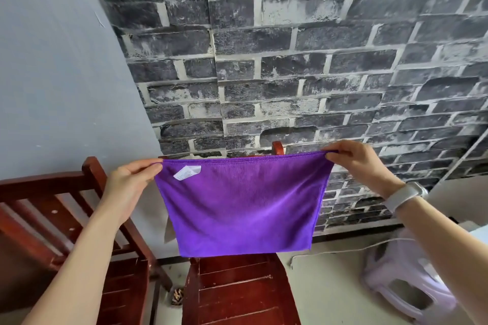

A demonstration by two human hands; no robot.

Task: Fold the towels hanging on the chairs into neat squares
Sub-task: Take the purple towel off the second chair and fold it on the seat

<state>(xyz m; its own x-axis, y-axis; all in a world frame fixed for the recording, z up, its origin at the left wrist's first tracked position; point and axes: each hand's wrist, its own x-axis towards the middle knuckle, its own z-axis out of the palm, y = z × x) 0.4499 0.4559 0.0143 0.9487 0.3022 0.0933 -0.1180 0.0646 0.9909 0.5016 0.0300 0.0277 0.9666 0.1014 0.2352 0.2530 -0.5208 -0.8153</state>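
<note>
While pinched at its two top corners, purple towel point(243, 203) hanging flat at centre, above red chair seat point(237, 290) at 6 o'clock. Left hand point(129, 179) at 9, right hand point(356, 161) at 3, both closed on hem. Risk: a loosened pinch, a dropped corner, skewed edges, a crooked fold.

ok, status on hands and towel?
Left hand and right hand each pinch a top corner. Purple microfibre towel hangs flat, unfolded, above the red-brown wooden chair. Nothing in the way.
</note>
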